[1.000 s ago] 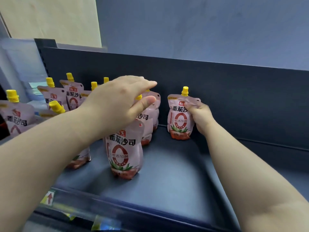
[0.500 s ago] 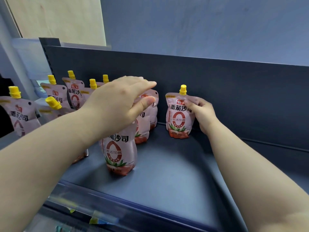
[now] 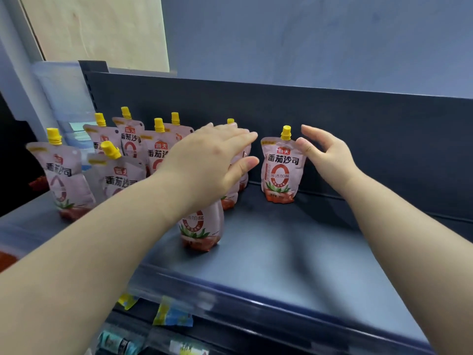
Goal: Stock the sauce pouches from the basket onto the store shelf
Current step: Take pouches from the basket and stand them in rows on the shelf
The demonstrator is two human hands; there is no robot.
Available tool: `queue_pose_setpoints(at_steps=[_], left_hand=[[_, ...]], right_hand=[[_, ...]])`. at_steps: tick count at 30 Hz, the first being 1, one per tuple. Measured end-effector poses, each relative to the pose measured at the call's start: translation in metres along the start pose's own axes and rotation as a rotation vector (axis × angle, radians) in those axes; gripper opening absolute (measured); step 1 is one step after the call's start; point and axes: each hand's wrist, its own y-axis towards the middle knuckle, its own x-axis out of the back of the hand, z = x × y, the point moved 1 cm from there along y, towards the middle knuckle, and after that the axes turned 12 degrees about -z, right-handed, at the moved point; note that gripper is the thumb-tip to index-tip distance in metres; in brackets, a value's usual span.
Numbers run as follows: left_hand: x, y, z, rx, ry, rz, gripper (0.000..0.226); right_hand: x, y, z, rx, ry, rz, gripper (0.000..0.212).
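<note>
Right hand point(image 3: 330, 155) has released the pouch point(image 3: 280, 170) at the shelf's point(image 3: 294, 252) back edge, fingers spread; left hand point(image 3: 212, 157) hovers flat, fingers straight.

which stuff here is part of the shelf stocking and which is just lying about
Job: sauce pouches, rightmost pouch, shelf, left hand, right hand.
Lying about: coloured tags under the shelf edge, wooden board behind.
</note>
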Motion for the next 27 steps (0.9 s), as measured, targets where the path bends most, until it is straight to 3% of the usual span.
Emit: queue_pose_setpoints(at_steps=[5, 13, 20, 27], left_hand=[[0.027, -0.028, 0.008, -0.015, -0.010, -0.010, 0.055], [0.079, -0.108, 0.044, -0.017, 0.029, 0.043, 0.057], [0.105, -0.208, 0.078, 0.044, 0.044, 0.146, 0.057], [0.104, -0.298, 0.102, 0.170, 0.093, 0.329, 0.058]], right_hand=[[0.009, -0.033, 0.061, 0.219, -0.231, -0.001, 0.053], [-0.033, -0.127, 0.139, 0.414, -0.477, 0.081, 0.060], [-0.077, -0.228, 0.190, 0.517, -0.538, 0.161, 0.068], [-0.136, -0.314, 0.191, 0.547, -0.498, 0.389, 0.077]])
